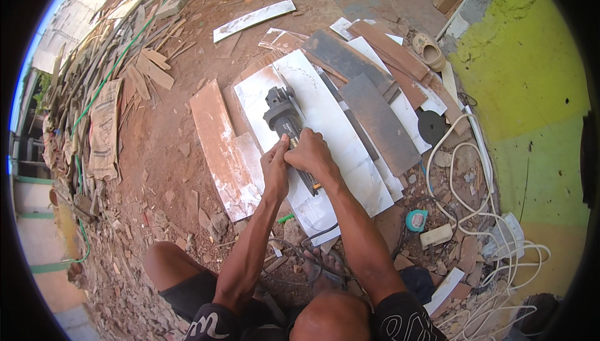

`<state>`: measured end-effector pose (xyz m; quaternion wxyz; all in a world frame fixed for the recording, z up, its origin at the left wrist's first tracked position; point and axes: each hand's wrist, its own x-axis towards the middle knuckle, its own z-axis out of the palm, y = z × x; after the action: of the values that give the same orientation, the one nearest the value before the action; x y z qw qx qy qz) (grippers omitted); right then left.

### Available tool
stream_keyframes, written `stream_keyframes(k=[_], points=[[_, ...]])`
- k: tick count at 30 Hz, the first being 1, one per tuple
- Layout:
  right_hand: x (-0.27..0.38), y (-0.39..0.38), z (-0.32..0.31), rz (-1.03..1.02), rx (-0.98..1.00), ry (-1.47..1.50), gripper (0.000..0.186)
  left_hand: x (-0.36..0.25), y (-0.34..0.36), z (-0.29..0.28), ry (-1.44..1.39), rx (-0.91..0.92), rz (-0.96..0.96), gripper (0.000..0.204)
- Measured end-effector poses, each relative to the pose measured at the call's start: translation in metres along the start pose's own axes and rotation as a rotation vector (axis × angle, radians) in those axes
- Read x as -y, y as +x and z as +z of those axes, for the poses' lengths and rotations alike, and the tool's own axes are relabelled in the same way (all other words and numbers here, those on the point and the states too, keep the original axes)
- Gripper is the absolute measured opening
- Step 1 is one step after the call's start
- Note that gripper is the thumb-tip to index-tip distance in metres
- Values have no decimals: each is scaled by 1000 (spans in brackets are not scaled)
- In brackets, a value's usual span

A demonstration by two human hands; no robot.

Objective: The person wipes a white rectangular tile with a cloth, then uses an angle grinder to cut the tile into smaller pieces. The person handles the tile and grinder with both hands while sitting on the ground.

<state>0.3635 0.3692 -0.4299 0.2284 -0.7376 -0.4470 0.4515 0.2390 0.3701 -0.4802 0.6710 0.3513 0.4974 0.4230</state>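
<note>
A black angle grinder point(281, 108) rests over a white marbled tile point(359, 185), its disc point(289, 90) close to a line along the tile; whether it touches cannot be told. My left hand point(275, 163) grips the grinder's body from the left, thumb upward. My right hand point(312, 153) is closed round the body from the right, higher and partly over it. A dark power cord runs from the back of the tool toward my feet. Brown-dusted tile pieces point(212, 141) lie beside the white one on the left.
Stacked grey tiles point(381, 122), a beige shoe point(428, 50), a black disc point(431, 127), a teal tape measure point(415, 220) and coiled white cords point(484, 207) lie to the right, beside a yellow-green wall point(525, 72). Wood scraps point(150, 69) and rubble edge the left. A tile strip point(253, 20) lies ahead.
</note>
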Motion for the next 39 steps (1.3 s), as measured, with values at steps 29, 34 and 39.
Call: stream_keyframes(k=[29, 34, 39], points=[[-18, -30, 2, 19, -16, -18, 59, 10, -35, 6, 8, 18, 12, 43], [-16, -34, -1, 13, -10, 14, 57, 9, -37, 7, 27, 12, 22, 44], [-24, -33, 6, -17, -57, -80, 53, 9, -40, 9, 31, 9, 23, 44]])
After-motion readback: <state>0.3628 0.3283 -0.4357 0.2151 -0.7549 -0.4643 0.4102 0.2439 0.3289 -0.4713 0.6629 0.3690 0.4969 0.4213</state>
